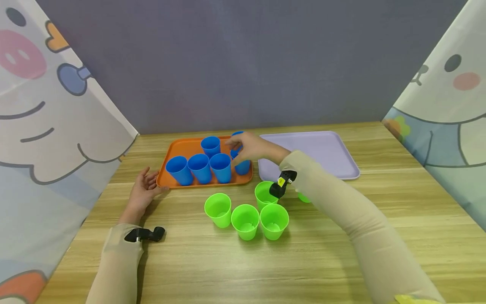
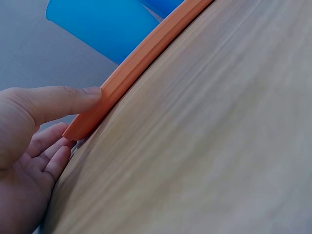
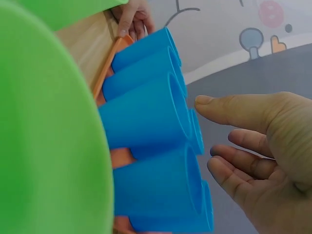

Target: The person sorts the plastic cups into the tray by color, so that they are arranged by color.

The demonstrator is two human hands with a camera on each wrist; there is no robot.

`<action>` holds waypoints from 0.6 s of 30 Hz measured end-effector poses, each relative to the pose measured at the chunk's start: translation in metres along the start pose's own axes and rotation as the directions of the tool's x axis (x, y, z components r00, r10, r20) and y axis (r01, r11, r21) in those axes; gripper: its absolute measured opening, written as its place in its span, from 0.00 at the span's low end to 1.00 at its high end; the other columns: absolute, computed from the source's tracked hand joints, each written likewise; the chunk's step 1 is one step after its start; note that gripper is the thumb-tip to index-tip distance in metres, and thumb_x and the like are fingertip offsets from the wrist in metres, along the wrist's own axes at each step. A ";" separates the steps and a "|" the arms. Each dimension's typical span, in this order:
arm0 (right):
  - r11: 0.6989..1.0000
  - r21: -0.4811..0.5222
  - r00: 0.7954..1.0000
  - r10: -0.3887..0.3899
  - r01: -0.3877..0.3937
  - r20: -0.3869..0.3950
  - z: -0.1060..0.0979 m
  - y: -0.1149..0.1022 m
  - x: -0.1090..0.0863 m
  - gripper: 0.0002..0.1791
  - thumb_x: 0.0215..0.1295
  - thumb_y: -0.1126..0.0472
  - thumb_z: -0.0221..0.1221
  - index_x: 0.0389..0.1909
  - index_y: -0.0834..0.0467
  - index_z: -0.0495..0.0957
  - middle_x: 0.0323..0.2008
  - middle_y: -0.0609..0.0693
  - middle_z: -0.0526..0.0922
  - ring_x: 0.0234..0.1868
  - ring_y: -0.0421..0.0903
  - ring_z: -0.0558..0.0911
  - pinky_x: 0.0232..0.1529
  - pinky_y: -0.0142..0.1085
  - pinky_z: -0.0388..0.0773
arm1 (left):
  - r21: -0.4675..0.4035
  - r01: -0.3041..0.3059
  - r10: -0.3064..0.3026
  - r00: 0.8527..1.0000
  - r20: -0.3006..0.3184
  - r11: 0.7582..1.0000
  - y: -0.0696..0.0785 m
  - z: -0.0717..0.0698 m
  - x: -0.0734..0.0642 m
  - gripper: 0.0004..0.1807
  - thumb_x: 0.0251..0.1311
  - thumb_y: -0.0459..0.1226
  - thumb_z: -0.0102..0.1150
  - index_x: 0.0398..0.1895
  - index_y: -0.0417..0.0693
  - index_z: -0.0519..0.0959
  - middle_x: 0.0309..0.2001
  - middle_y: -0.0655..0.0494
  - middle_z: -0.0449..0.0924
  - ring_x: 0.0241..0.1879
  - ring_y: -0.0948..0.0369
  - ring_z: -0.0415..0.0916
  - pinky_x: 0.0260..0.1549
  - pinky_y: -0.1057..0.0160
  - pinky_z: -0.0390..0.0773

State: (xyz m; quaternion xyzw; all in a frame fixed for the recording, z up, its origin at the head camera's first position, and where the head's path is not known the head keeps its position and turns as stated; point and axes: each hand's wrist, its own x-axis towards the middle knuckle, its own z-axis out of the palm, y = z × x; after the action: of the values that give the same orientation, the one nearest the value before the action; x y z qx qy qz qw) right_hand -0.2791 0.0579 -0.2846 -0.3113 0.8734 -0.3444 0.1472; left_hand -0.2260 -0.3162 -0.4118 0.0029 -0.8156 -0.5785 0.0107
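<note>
Several blue cups (image 1: pixel 199 169) stand upright in two rows in the orange tray (image 1: pixel 190 145). My right hand (image 1: pixel 247 145) is over the cups at the tray's right end, partly hiding them. In the right wrist view, its thumb and fingers are spread apart beside the rims of the blue cups (image 3: pixel 146 112), with nothing between them. My left hand (image 1: pixel 142 192) is at the tray's front left corner. Up close, the left thumb (image 2: pixel 68 102) lies against the tray's orange edge (image 2: pixel 124 75), and the other fingers bend around the corner, holding it lightly.
Several green cups (image 1: pixel 246 221) stand on the wooden table (image 1: pixel 197 270) in front of the trays. Another green cup (image 1: pixel 303 197) is mostly hidden by my right sleeve. A lilac tray (image 1: pixel 322 152) lies right of the orange one. A grey wall (image 1: pixel 243 63) rises behind.
</note>
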 end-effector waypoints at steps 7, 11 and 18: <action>1.000 0.021 0.999 0.003 -0.002 -0.044 -0.023 0.013 -0.023 0.39 0.54 0.66 0.71 0.67 0.68 0.69 0.60 0.64 0.76 0.60 0.57 0.75 0.60 0.43 0.75 | -0.012 -0.007 0.007 1.000 -0.013 1.000 0.000 -0.001 -0.001 0.57 0.59 0.22 0.63 0.79 0.38 0.32 0.75 0.33 0.51 0.69 0.48 0.59 0.62 0.69 0.65; 0.998 0.055 0.994 0.021 -0.016 -0.106 -0.036 0.023 -0.040 0.37 0.55 0.67 0.71 0.66 0.68 0.70 0.56 0.63 0.78 0.57 0.58 0.76 0.59 0.44 0.76 | -0.076 -0.002 0.000 1.000 -0.017 0.997 0.000 -0.003 -0.002 0.57 0.58 0.21 0.62 0.79 0.38 0.31 0.75 0.31 0.50 0.66 0.55 0.62 0.59 0.73 0.67; 0.988 0.135 0.970 0.102 -0.074 -0.220 -0.061 0.042 -0.076 0.37 0.55 0.68 0.71 0.66 0.66 0.70 0.56 0.63 0.78 0.58 0.57 0.76 0.59 0.46 0.76 | -0.108 0.036 -0.043 0.997 -0.061 0.994 0.009 -0.010 -0.013 0.55 0.61 0.24 0.62 0.80 0.43 0.33 0.73 0.39 0.54 0.67 0.53 0.59 0.64 0.70 0.65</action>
State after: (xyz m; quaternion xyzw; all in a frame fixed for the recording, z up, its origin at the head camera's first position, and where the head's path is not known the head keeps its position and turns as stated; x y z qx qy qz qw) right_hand -0.2685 0.1621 -0.2670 -0.2211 0.8741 -0.4249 0.0812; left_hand -0.2123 -0.3223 -0.4007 0.0370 -0.7826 -0.6209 0.0251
